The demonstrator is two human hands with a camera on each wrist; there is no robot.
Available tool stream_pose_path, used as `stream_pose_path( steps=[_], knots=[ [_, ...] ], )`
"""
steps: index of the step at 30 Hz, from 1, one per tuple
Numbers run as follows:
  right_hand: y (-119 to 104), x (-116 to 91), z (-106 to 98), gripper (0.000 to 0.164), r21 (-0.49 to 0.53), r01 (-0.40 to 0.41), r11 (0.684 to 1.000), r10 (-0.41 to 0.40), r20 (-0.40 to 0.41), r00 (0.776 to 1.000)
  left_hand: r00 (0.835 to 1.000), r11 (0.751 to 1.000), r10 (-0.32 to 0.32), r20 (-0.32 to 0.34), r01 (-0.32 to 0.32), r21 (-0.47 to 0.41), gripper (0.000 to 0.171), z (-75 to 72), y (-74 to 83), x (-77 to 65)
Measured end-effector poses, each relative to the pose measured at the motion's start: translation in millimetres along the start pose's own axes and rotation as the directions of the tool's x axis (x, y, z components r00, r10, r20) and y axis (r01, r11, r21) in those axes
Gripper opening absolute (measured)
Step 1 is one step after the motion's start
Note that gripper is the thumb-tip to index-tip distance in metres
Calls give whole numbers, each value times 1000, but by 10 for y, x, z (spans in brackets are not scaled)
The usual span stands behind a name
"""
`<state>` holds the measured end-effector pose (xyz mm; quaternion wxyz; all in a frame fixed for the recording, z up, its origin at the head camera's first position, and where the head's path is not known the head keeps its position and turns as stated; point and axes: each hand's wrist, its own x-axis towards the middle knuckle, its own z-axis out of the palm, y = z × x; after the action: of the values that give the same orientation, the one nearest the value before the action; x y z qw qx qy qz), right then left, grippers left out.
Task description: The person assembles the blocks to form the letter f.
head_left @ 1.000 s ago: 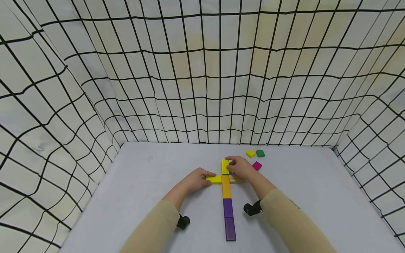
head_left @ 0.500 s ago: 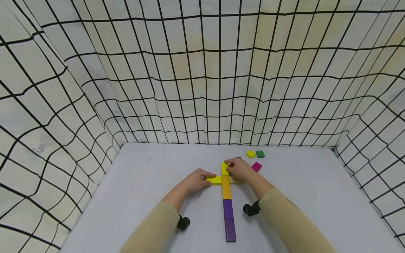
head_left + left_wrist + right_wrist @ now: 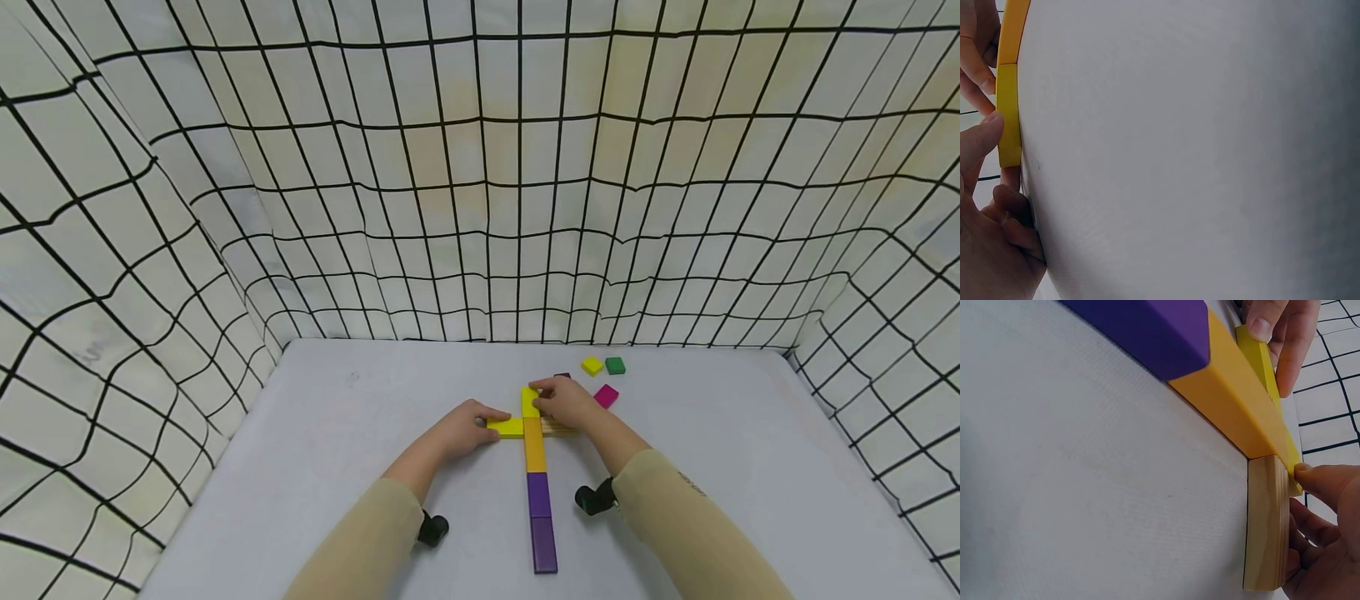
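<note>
My left hand (image 3: 462, 429) pinches a yellow block (image 3: 508, 428) lying crosswise, with the index finger along its far edge. The block's other end meets an orange block (image 3: 534, 446). Between thumb and fingers, my right hand (image 3: 566, 402) holds another yellow block (image 3: 528, 407), in line with the orange one and touching its far end. A plain wooden block (image 3: 1265, 519) juts to the right from the orange block, partly under the right hand in the head view. Toward me, a purple block (image 3: 538, 495) and a second purple block (image 3: 543, 546) continue the row end to end.
Small yellow (image 3: 592, 366), green (image 3: 616, 366) and magenta (image 3: 606, 396) blocks lie loose at the back right. A dark block (image 3: 562, 375) shows partly behind the right hand. Black netting (image 3: 517, 250) encloses the back and sides of the white tabletop (image 3: 360, 400).
My right hand has drawn the far yellow block slightly toward me, closing the thin gap before the orange block. A dark block has come into sight behind that hand. The left hand stays in place.
</note>
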<state>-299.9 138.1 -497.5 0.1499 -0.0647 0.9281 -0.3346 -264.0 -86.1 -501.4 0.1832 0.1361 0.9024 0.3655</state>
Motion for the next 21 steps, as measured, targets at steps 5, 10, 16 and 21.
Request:
stream_pose_path(
  steps=[5, 10, 16, 21],
  knots=[
    [0, -9, 2, 40, -17, 1, 1000, -1, 3, 1000, 1000, 1000, -3, -3, 3, 2, 32, 3, 1, 2],
    [-3, -32, -1, 37, 2, -9, 1000, 9, -23, 1000, 1000, 1000, -2, 1, 2, -3, 32, 7, 7, -3],
    [-21, -62, -33, 34, 42, -14, 999, 17, -67, 998, 1000, 1000, 5, 9, -5, -4, 33, 3, 13, -4],
    [-24, -84, -88, 33, 43, 6, 999, -2, -100, 995, 1000, 1000, -5, 5, 5, -7, 32, -2, 18, -9]
  ],
)
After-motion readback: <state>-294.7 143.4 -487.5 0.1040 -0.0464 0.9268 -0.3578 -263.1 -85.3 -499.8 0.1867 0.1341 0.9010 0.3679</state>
